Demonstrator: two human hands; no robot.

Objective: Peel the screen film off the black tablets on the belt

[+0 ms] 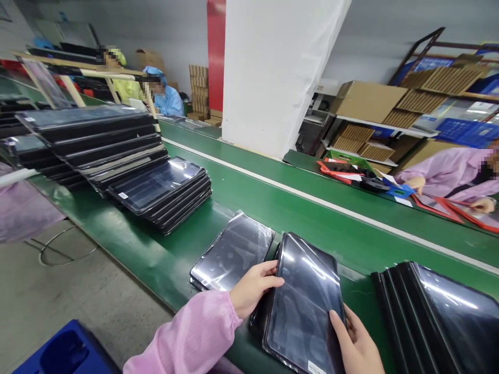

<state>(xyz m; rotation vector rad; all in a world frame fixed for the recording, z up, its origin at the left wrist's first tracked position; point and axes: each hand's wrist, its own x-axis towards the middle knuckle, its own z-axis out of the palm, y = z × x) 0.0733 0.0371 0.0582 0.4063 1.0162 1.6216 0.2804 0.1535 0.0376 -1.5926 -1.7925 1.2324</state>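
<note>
A dark, glossy tablet point(304, 296) in clear film, with a white label near its lower edge, is gripped between my hands. My left hand point(255, 288) closes on its left edge, thumb and fingertips at the side. On the opposite edge is my right hand point(356, 337), thumb over the front and fingers partly hidden behind. At least one more black tablet point(259, 317) shows beneath the held one. Just left of my left hand, another film-covered tablet point(236, 252) lies on the green work surface. A leaning stack of tablets point(448, 317) stands to the right.
Tall tablet stacks point(113, 140) occupy the left side of the green bench point(249, 192). A white pillar point(268, 72) rises behind it. Across the bench, a co-worker's hands point(481, 205) handle red-edged items. A blue bin point(66, 350) is at lower left.
</note>
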